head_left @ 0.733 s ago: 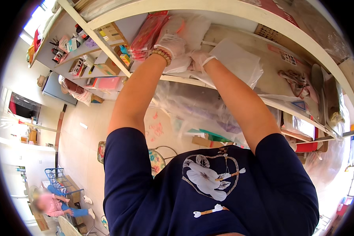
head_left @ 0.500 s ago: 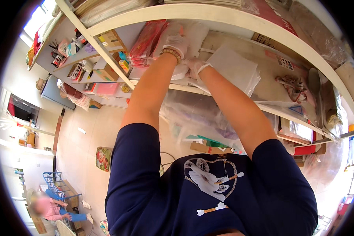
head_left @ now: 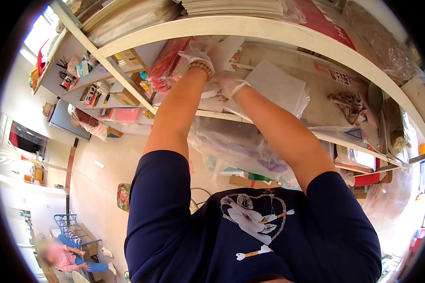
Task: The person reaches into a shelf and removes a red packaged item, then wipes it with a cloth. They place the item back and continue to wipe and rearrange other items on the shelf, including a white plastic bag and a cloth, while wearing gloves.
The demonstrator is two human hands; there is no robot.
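Both my hands wear thin clear plastic gloves and are over the shelf. My left hand (head_left: 198, 53), with a beaded bracelet (head_left: 201, 68) at its wrist, is beside red plastic packets (head_left: 167, 63); its fingers look spread, with nothing visible in them. Close to its right, my right hand (head_left: 229, 85) has its fingers drawn in near crumpled whitish plastic. Whatever they may hold is too blurred to make out. A stack of white sheets (head_left: 276, 87) lies just right of my right hand. Whitish, patterned material (head_left: 233, 52) lies beyond the hands.
A cream shelf bar (head_left: 250, 22) crosses above my hands. Clear plastic sheeting (head_left: 241, 141) hangs below the shelf edge. Bundled cloth (head_left: 349, 106) and a dark ladle-like tool (head_left: 376, 99) lie at the right. A person in pink (head_left: 63, 257) sits at the lower left.
My left hand has shifted slightly left and its fingers have spread. My right hand has moved a little left and nearer. The view has tilted slightly, showing more of the upper shelf.
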